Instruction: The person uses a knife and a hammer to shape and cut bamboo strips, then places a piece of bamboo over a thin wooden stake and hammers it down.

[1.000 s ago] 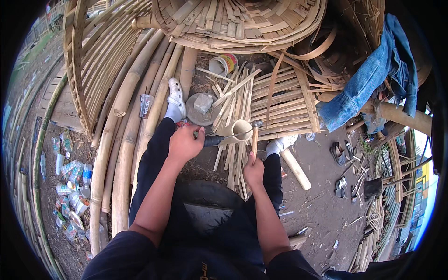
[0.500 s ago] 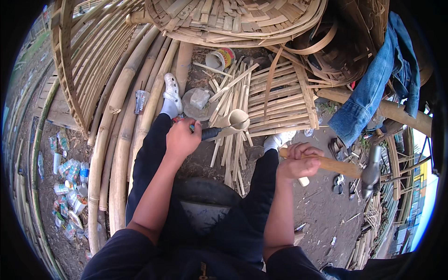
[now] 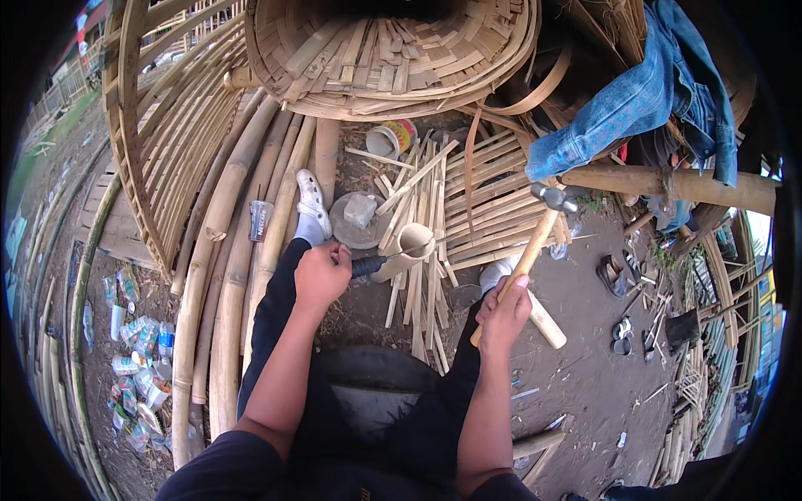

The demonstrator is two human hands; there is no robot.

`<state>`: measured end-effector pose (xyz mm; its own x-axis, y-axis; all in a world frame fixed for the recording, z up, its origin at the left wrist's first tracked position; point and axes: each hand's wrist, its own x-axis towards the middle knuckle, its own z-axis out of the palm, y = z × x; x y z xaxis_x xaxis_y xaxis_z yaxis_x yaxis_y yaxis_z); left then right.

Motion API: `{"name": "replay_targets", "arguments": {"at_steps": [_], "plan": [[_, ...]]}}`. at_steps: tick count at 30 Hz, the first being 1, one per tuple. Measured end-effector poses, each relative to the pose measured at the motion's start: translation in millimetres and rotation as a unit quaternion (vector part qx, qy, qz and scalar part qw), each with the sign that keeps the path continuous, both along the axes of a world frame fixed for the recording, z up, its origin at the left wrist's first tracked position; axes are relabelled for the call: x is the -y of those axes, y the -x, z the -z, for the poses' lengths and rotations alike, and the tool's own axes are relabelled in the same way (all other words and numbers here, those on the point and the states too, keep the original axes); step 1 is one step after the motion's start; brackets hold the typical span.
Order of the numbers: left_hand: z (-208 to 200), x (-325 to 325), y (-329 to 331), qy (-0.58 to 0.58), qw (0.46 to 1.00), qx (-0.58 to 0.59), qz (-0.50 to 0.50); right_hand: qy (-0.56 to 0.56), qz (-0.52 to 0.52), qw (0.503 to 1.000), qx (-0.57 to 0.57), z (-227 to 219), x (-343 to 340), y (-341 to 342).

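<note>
My left hand [image 3: 323, 274] is closed around a tool with a dark handle [image 3: 368, 266] and a long thin metal shaft, whose exact kind I cannot make out. The shaft points right, across the mouth of a short bamboo tube [image 3: 416, 242] that stands tilted among split bamboo strips [image 3: 428, 288]. In my right hand [image 3: 503, 311] is a hammer [image 3: 532, 247], gripped low on its wooden handle. Its metal head is up and away from me, near a slatted bamboo panel [image 3: 493, 200]. The hammer and the dark-handled tool are apart.
A large woven bamboo basket [image 3: 359, 88] stands ahead. Long bamboo poles [image 3: 221, 234] lie to the left, beside plastic litter [image 3: 142, 351]. A pale stone block [image 3: 360, 210] rests on a round slab. On the right hang a denim jacket [image 3: 618, 104] and a thick pole [image 3: 710, 190]; shoes [image 3: 614, 275] lie below.
My right hand has turned the hammer from pointing right to pointing away from me, and moved slightly left. My left hand keeps its tool at the tube. The whole view has shifted.
</note>
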<state>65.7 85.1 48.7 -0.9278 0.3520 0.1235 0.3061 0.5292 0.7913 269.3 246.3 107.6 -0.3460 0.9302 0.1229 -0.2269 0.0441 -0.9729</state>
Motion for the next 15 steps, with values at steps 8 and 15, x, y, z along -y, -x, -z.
{"name": "replay_targets", "arguments": {"at_steps": [8, 15], "plan": [[-2.9, -17.4, -10.9, 0.014, 1.000, -0.003, 0.006, -0.232, 0.099, 0.960, -0.122, 114.9, -22.2, 18.5], [-3.9, -4.7, 4.6, 0.043, 0.997, -0.014, -0.064, 0.134, 0.089, 0.962, 0.219, 190.4, -19.8, 24.3]]}}
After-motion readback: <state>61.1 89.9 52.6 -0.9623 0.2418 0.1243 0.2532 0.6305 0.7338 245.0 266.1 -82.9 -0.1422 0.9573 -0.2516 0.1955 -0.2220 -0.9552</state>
